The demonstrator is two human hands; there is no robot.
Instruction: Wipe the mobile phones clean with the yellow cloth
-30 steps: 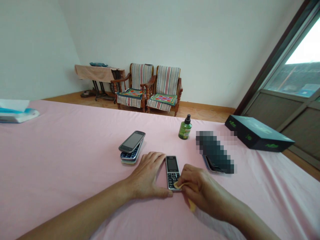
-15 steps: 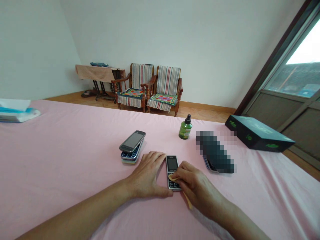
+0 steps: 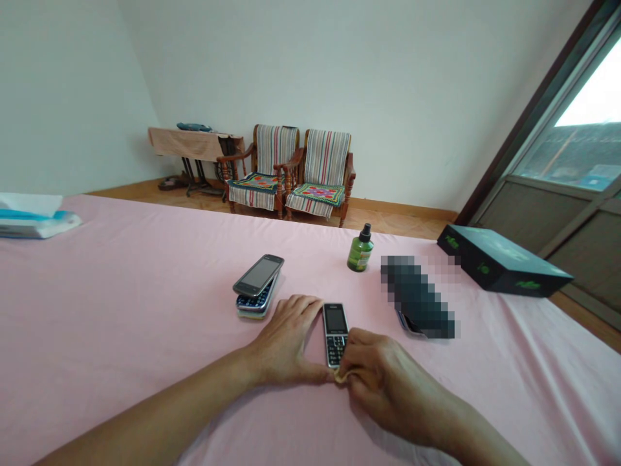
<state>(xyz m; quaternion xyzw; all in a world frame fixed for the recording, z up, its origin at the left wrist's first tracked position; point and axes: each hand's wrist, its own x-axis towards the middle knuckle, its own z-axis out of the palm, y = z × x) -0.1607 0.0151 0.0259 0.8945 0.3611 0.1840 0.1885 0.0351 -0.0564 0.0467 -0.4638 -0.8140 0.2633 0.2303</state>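
Note:
A keypad mobile phone (image 3: 335, 320) lies face up on the pink cloth, its small screen away from me. My left hand (image 3: 287, 343) braces it from the left, fingertips at the top left corner and thumb by the lower edge. At the phone's lower right corner, my right hand (image 3: 376, 366) pinches a yellowish wiping cloth (image 3: 341, 376); most of that cloth is hidden in the fist. The right fingers cover part of the keypad's right side. Left of my left hand rests a stack of phones, a grey touchscreen phone (image 3: 259, 275) on top and a dark keypad phone (image 3: 252, 302) beneath.
A green spray bottle (image 3: 359, 251) stands beyond the phone. To its right are a blurred-out dark object (image 3: 417, 294) over another device, and a black box (image 3: 504, 262). A tissue pack (image 3: 39, 223) lies far left on the pink tablecloth (image 3: 145, 278). Two chairs (image 3: 317, 168) stand behind.
My right hand has slid with the wiping cloth from the keypad's middle down to the phone's lower edge, uncovering more keys. My left hand and the phone have stayed in place.

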